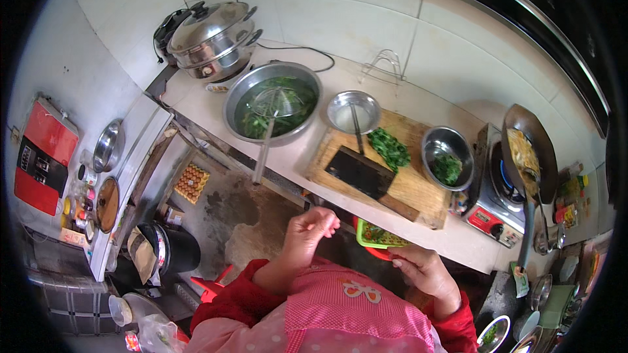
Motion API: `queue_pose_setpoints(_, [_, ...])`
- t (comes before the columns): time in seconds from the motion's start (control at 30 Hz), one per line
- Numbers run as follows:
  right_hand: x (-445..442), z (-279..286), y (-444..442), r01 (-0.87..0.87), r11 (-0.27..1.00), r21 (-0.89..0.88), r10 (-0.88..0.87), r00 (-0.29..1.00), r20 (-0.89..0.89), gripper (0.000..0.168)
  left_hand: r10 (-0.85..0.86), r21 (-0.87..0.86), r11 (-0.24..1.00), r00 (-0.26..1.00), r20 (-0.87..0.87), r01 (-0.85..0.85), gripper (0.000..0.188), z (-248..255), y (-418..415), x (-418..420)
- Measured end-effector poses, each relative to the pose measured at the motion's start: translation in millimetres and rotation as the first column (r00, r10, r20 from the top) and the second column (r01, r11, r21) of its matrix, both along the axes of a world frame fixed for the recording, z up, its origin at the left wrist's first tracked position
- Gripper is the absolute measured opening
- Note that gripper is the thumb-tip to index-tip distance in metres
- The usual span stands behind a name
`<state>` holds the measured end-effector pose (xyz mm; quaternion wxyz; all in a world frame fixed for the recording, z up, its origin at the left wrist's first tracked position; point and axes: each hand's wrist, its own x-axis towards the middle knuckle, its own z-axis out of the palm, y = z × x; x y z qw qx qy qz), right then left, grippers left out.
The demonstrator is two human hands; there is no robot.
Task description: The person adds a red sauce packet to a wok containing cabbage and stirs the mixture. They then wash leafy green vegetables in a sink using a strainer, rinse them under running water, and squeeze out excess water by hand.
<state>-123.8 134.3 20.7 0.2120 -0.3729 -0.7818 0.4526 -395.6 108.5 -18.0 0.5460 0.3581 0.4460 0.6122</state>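
Note:
My left hand hangs in front of the pink apron, its fingers curled; whether they hold anything is not visible. Near the apron's right side is my right hand, thumb and fingers close together, contents unclear. Before me on the counter lies a wooden cutting board with a cleaver, chopped leafy greens and a steel bowl of greens. A small bowl of pale contents has dark utensil handles leaning out. A skimmer rests in a large basin of greens in water.
At right, a wok with food sits tilted over a lit gas stove. A lidded steamer pot stands at the back left. Below the counter are a green basket, an egg tray and a black bin.

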Motion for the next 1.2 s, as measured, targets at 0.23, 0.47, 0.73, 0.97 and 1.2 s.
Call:
queue_pose_setpoints(0.23, [-177,-18,57,-0.065,0.976,0.209,0.056,0.997,0.05,0.034,0.509,0.113,0.851,0.858,0.063,-0.513,0.017,-14,37,-176])
queue_pose_setpoints(0.47, [-331,-75,85,0.035,0.832,-0.554,-0.238,0.924,-0.299,0.083,0.461,-0.005,0.883,0.869,-0.181,-0.469,0.016,-32,63,-257])
queue_pose_setpoints(0.73, [-328,-92,117,0.255,0.788,-0.561,-0.28,0.959,0.043,0.074,0.455,-0.005,0.89,0.887,-0.072,-0.457,0.018,-53,85,-278])
queue_pose_setpoints(0.97, [-291,-55,115,0.248,0.96,-0.13,-0.227,0.961,0.16,0.069,0.537,-0.054,0.836,0.835,-0.121,-0.546,0.019,-60,102,-314])
queue_pose_setpoints(1.2, [-290,-58,130,0.157,0.987,-0.019,-0.144,0.945,0.295,0.069,0.511,0.041,0.856,0.83,-0.222,-0.516,0.02,-62,158,-361])
